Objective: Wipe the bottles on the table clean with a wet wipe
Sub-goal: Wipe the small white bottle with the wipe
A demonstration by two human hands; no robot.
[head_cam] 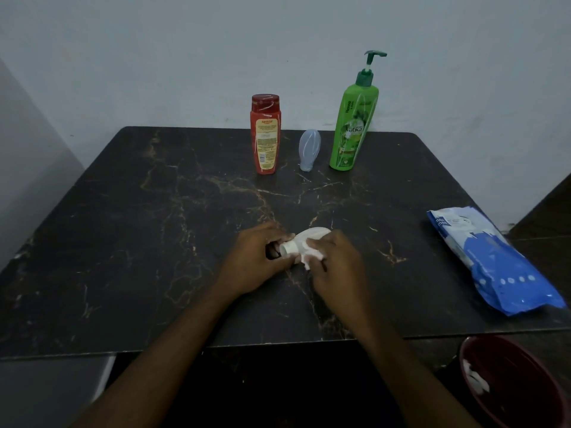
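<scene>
both hands [256,257] [335,264] grip small white bottle [304,242], wipe [306,262] pressed on.

White bottle [304,242] half hidden by hands, red bin [519,381] cut off

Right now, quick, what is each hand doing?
Left hand: closed around the cap end of the small white bottle.
Right hand: closed, pressing a wet wipe on that bottle.
</scene>
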